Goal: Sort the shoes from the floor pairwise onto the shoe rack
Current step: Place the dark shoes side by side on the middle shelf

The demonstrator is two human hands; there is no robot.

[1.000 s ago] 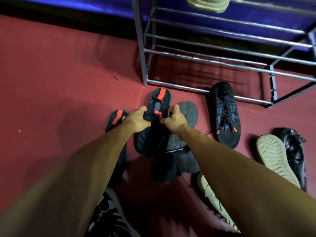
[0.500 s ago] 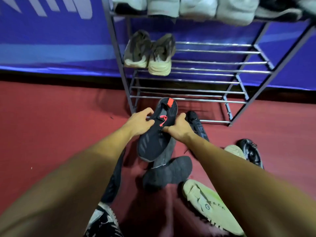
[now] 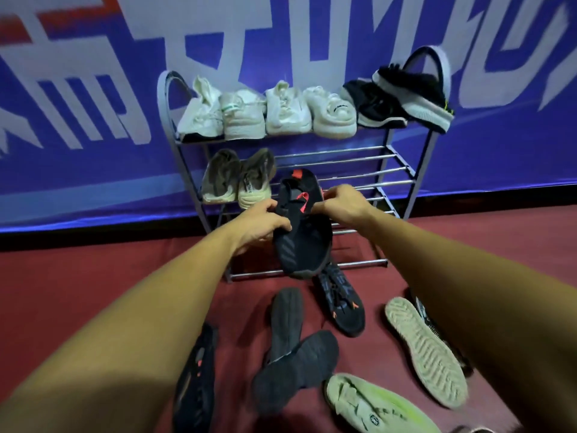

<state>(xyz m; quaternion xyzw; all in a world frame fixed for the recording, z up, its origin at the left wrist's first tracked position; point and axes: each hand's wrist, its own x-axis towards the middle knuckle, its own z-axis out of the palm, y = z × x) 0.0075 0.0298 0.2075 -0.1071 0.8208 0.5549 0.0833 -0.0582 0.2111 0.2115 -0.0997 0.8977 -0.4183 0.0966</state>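
Both hands hold a black shoe with red tabs [image 3: 301, 235] in the air, in front of the metal shoe rack [image 3: 402, 170], level with its middle shelves. My left hand [image 3: 260, 225] grips its left side, my right hand [image 3: 340, 203] its collar. A matching black shoe with red marks [image 3: 196, 376] lies on the floor under my left forearm. The top shelf carries several white shoes [image 3: 287, 110] and a black pair [image 3: 396, 98]. A tan pair [image 3: 237, 178] sits at the left of the second shelf.
On the red floor lie two dark grey shoes sole up [image 3: 290, 348], a black laced shoe [image 3: 342, 300], a pale sole-up shoe [image 3: 424, 348] beside a patterned black one, and a light green shoe [image 3: 371, 404]. A blue banner [image 3: 93, 120] covers the wall behind.
Both hands have lifted the black red-tabbed shoe off the floor and carried it up toward the rack. My head has tilted up, so the whole rack shows.
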